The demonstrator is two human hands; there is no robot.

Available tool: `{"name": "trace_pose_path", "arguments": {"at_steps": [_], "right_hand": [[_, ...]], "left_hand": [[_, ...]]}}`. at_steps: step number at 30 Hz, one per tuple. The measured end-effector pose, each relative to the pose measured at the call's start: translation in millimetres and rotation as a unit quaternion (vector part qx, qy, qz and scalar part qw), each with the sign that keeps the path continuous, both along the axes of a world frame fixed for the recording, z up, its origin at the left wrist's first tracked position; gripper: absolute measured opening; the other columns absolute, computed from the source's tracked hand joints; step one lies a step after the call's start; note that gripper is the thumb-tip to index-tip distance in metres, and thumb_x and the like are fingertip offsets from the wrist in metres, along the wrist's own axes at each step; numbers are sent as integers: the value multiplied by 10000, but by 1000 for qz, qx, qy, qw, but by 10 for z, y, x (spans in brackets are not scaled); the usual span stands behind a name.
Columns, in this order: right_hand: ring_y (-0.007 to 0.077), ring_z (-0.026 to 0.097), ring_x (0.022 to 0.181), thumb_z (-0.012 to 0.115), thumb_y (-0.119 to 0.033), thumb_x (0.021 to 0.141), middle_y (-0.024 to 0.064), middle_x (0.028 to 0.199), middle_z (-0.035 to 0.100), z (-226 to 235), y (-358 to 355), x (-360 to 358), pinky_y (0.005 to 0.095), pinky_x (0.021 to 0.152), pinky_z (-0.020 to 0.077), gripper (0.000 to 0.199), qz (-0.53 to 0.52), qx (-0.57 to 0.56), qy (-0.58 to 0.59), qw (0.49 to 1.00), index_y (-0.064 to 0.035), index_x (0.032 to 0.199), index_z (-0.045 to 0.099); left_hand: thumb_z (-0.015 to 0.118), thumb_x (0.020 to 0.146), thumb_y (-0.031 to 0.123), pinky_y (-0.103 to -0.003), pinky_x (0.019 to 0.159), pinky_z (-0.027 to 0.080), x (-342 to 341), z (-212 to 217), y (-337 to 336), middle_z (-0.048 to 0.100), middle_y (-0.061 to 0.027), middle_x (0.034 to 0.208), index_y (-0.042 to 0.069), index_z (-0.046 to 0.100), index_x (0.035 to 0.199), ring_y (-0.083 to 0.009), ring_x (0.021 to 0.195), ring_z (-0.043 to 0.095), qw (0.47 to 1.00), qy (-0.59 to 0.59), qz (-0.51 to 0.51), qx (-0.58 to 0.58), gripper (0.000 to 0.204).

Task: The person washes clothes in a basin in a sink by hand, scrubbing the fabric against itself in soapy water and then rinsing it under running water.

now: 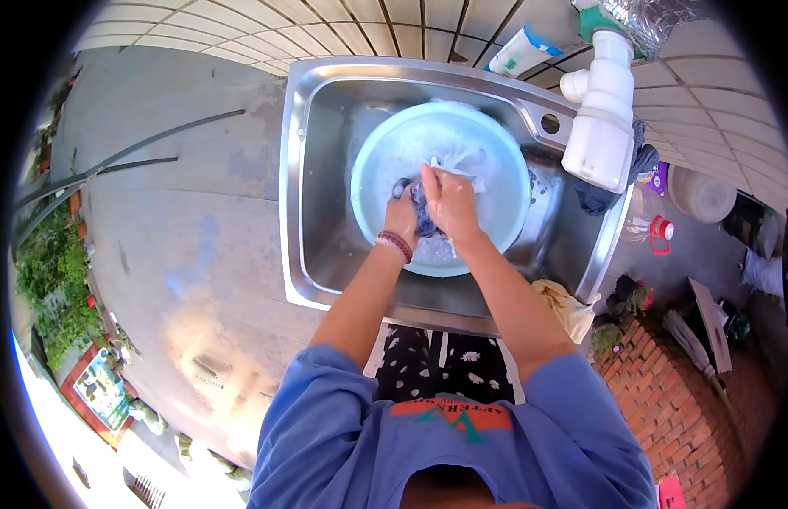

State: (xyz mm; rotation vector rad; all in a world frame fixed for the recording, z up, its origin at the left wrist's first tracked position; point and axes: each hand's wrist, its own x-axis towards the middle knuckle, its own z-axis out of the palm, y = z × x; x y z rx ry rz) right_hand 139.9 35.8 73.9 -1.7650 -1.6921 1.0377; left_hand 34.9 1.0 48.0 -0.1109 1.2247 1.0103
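A round light-blue basin (pixel 514 222) of sudsy water stands inside a stainless steel sink (pixel 313 195). Over the water, a wet dark bluish cloth (pixel 424 216) is bunched between my two hands. My left hand (pixel 400 219), with a dark red beaded bracelet (pixel 396 244) at the wrist, is closed on the cloth's left side. My right hand (pixel 453 204) grips it from the right, fingers curled and wet with suds. Something white and strip-like (pixel 462 163) shows in the foam just beyond my right hand; its kind is unclear.
A white plastic container (pixel 602 127) and dark cloth (pixel 597 197) rest on the sink's right side. Pale yellow cloth (pixel 568 307) hangs at the near right corner. A white tube (pixel 523 53) lies by the tiled wall. A clear bottle with a red cap (pixel 661 227) stands beyond the sink.
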Motion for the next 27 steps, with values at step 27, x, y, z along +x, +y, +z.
{"name": "trace_pose_path", "arguments": {"at_steps": [27], "right_hand": [[459, 444, 1179, 669, -13, 676, 290, 1329, 393, -741, -48, 305, 472, 966, 410, 584, -116, -98, -83, 985, -29, 1245, 534]], "left_hand": [[637, 760, 122, -452, 984, 410, -357, -130, 189, 428, -201, 1324, 136, 320, 1415, -371, 1203, 462, 594, 590, -529, 140, 728]]}}
